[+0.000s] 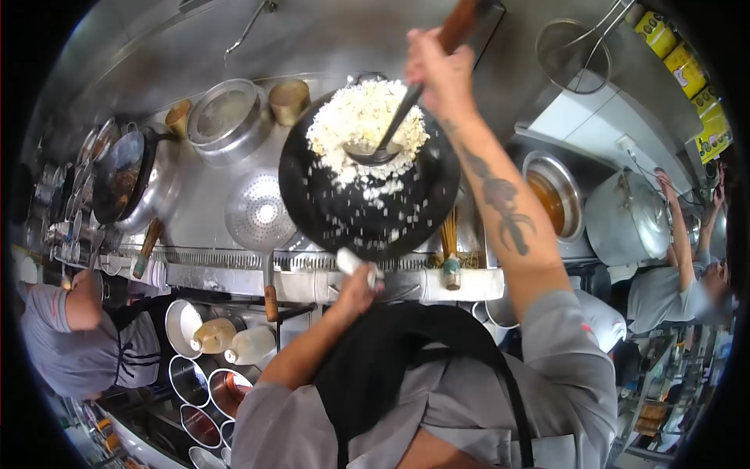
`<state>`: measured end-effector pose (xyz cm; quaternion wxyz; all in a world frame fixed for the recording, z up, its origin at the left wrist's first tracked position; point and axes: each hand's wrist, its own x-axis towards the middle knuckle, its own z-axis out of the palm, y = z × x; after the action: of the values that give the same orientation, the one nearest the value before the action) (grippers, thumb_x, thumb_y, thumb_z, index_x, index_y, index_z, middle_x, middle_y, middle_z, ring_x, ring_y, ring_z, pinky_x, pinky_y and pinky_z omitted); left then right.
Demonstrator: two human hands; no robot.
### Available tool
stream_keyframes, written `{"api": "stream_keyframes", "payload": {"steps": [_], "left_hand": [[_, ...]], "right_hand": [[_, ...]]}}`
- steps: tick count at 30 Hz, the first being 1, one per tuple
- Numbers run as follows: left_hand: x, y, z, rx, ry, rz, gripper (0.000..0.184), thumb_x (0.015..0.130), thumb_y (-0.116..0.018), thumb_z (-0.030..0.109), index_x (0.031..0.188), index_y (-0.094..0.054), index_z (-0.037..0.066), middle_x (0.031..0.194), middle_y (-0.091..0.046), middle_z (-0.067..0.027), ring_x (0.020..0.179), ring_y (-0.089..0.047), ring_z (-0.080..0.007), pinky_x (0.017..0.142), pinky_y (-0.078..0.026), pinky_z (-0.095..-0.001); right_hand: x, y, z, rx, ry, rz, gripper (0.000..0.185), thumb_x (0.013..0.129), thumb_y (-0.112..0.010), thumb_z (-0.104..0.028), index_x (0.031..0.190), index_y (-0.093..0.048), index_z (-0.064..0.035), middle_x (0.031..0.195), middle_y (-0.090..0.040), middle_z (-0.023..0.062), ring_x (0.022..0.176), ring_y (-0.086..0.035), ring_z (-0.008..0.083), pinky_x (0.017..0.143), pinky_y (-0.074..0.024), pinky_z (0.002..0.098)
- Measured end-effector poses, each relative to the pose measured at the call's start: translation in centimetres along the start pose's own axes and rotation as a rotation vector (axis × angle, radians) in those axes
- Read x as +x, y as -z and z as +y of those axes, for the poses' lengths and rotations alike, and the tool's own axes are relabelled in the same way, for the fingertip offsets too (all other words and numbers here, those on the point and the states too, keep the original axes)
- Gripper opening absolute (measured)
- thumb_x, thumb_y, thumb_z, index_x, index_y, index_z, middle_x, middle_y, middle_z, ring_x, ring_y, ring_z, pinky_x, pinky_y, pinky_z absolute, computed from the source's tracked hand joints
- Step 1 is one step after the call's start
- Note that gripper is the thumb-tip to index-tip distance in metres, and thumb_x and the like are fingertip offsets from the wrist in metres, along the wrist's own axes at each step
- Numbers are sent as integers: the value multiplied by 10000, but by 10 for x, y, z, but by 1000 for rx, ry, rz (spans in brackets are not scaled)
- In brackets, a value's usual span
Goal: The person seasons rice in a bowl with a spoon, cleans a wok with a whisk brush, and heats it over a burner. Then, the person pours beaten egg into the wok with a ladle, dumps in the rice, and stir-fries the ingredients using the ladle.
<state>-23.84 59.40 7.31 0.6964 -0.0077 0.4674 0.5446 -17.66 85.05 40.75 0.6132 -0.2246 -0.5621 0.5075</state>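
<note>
A black wok (pixel 312 207) stands on the range in front of me, with pale rice (pixel 355 113) heaped at its far side and loose grains scattered toward the near side. My right hand (pixel 444 74) is closed around the wooden handle of a ladle (pixel 400 121), whose bowl is down in the rice. At the wok's near rim, my left hand (pixel 361 291) is closed on a folded white cloth (pixel 353 262) pressed against the edge. Whether the fingers also grip a wok handle is hidden by the cloth.
Left of the wok lies a perforated strainer (pixel 262 211), with a lidded pot (pixel 226 121) behind it. A bamboo brush (pixel 451 254) is at the right. Co-workers stand at the left (pixel 74 336) and right (pixel 664 289). A large pot (pixel 627 215) stands at the right.
</note>
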Motion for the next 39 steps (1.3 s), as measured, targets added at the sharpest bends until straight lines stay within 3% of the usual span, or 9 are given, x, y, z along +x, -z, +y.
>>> {"api": "stream_keyframes", "payload": {"steps": [3, 4, 7, 16, 22, 26, 32, 35, 39], "left_hand": [[-18, -32, 31, -113, -95, 0, 163, 885, -553, 150, 1028, -516, 82, 863, -574, -80, 733, -572, -194, 545, -483, -306], [7, -35, 47, -206, -111, -3, 139, 878, -552, 140, 998, -526, 75, 842, -574, -79, 726, -567, -190, 540, -474, -303], [60, -41, 91, -95, -102, -41, 115, 862, -558, 141, 948, -538, 67, 811, -566, -76, 725, -553, -186, 540, -459, -318], [63, -59, 94, -111, -126, 50, 152, 850, -556, 128, 988, -538, 68, 869, -561, -77, 745, -543, -198, 523, -461, -339], [62, -62, 98, -78, -102, 67, 144, 863, -537, 126, 991, -548, 60, 890, -584, -89, 757, -562, -207, 508, -462, -338], [66, -58, 97, -92, -86, 19, 147, 857, -546, 123, 990, -557, 61, 882, -595, -87, 745, -566, -207, 509, -462, -339], [67, -58, 94, -105, -101, 54, 157, 855, -545, 130, 991, -555, 51, 883, -597, -92, 726, -567, -203, 501, -462, -333], [65, -61, 98, -79, -77, 77, 162, 853, -548, 136, 987, -552, 44, 865, -592, -95, 702, -569, -201, 484, -458, -325], [69, -60, 95, -107, -107, 67, 158, 850, -548, 137, 967, -544, 31, 835, -585, -101, 674, -569, -203, 464, -454, -319]], "right_hand": [[12, 7, -90, -125, 371, 50, 262, 897, -581, -189, 701, -542, -19, 556, -466, 31, 430, -437, 131, 439, -398, 312], [12, -9, -138, 52, 167, 221, 236, 867, -628, -160, 688, -485, -106, 520, -440, -23, 374, -384, 104, 348, -328, 286], [2, -9, -177, 181, 355, 57, 262, 876, -601, -170, 653, -485, -95, 515, -429, -12, 390, -398, 111, 372, -342, 288], [40, 18, 78, -41, 28, 187, 210, 859, -673, -162, 763, -521, -55, 586, -513, 25, 437, -474, 121, 413, -396, 269], [49, 8, 0, 186, 222, 56, 239, 885, -657, -204, 790, -518, -35, 601, -532, 40, 443, -497, 126, 427, -417, 270], [51, 0, 120, -84, -150, -32, 218, 867, -641, -180, 745, -531, -38, 550, -513, 32, 421, -499, 139, 389, -390, 290], [68, -7, 69, 136, 126, 28, 227, 863, -654, -171, 747, -512, -38, 579, -507, 25, 401, -452, 109, 363, -341, 268], [64, -14, 127, -76, -200, 35, 288, 855, -671, -189, 686, -474, -64, 564, -470, 4, 393, -384, 83, 376, -328, 271], [81, -19, 74, -78, 12, -17, 173, 860, -632, -151, 792, -533, -27, 568, -507, 24, 395, -445, 111, 365, -356, 272]]}}
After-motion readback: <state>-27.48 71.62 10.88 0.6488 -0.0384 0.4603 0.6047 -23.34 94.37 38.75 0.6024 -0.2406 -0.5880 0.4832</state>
